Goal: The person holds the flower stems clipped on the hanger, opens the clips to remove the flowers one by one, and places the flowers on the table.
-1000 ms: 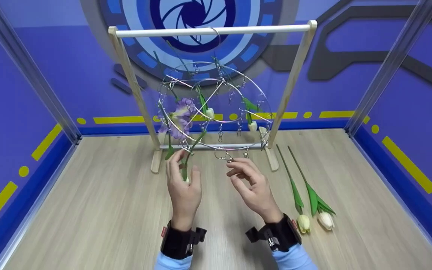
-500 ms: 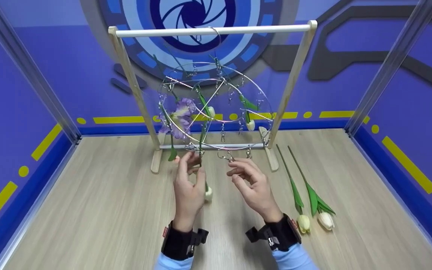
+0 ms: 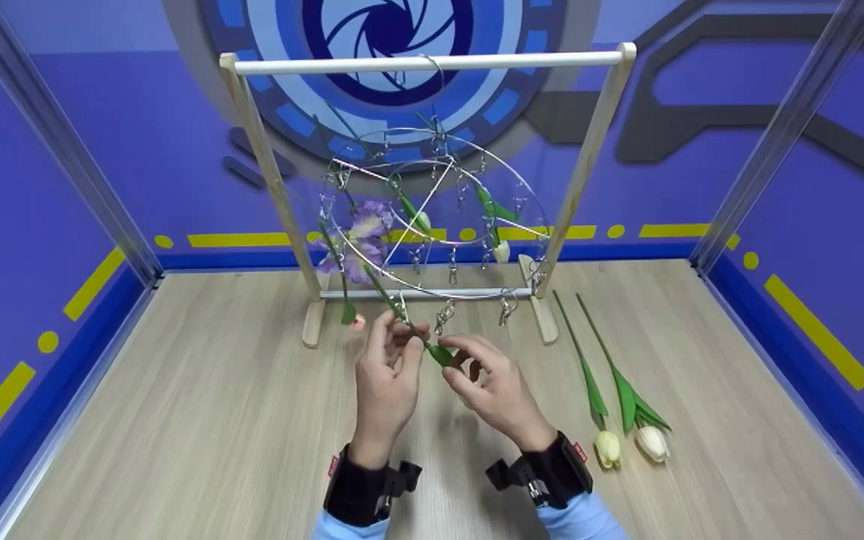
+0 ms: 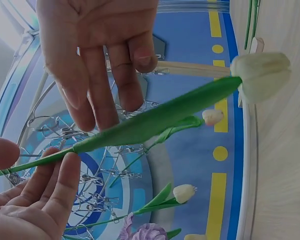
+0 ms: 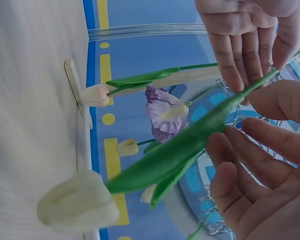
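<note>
A white tulip with a green stem and leaf [image 3: 441, 355] slants between the two hands below the hanger; its white flower [image 4: 264, 75] points down toward the table. My left hand [image 3: 388, 379] holds the stem [image 4: 37, 162] between thumb and fingers. My right hand [image 3: 493, 386] has its thumb and fingers around the stem and leaf nearer the flower. Just above the hands, metal clips [image 3: 443, 318] dangle from the round wire hanger [image 3: 432, 291]. A purple flower [image 3: 363, 236] and several white tulips [image 3: 502, 252] hang upside down from its other clips.
The hanger hooks over the white rail [image 3: 432, 63] of a wooden-legged stand [image 3: 586, 172]. Two loose tulips, one cream [image 3: 607, 448] and one white [image 3: 652, 442], lie on the tabletop [image 3: 199, 405] at the right. Printed blue panels [image 3: 49, 187] enclose the table.
My left hand has moved right with the tulip, whose flower swung rightward. My right hand has left the front clip, lowered slightly, and come to the tulip's leaf. The hanger sways a little.
</note>
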